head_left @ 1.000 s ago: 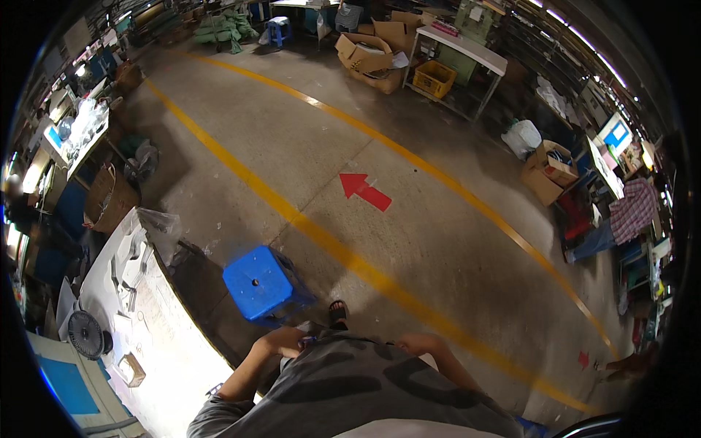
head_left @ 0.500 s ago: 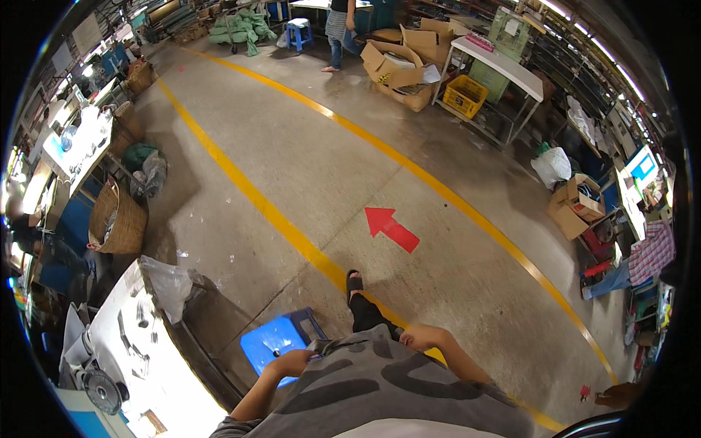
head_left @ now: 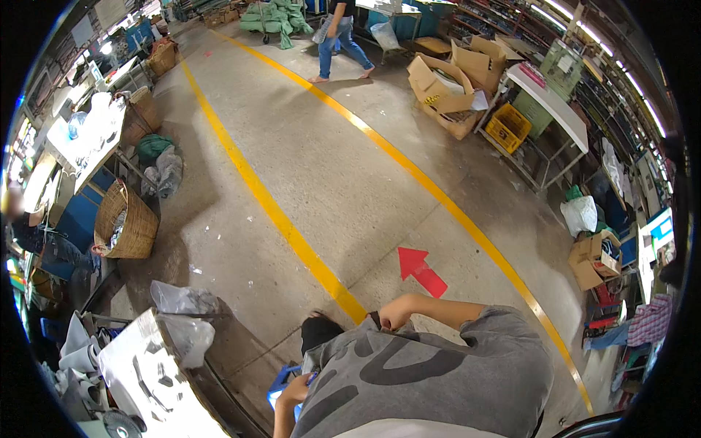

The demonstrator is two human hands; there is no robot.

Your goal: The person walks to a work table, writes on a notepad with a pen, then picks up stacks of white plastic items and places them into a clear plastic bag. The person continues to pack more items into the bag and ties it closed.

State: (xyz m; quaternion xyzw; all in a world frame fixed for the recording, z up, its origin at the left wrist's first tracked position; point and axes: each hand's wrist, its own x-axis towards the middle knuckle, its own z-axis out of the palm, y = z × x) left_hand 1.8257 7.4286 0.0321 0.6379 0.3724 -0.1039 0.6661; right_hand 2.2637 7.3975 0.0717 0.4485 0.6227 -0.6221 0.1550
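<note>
1. Looking down from the head view: the left hand (head_left: 294,390) rests on the rim of a blue plastic stool (head_left: 286,385), low at the lower edge of the picture, just beside the white work table (head_left: 150,383). Fingers look curled over the edge; whether they clamp it or only touch it, I cannot tell.
2. The right hand (head_left: 394,315) is drawn in near the grey shirt (head_left: 431,376), fingers bunched; nothing visible in it.
3. Most of the stool is hidden under the shirt; only a corner of the seat shows.
4. Judgement: moulded plastic, so light and stiff, a little smooth, not fragile. One hand should manage it.
5. Judgement: best hold is the seat rim, fingers hooked under, or a centre hole if it has one (not visible).
6. Nearby: yellow floor line (head_left: 292,233), red arrow (head_left: 420,269).
</note>
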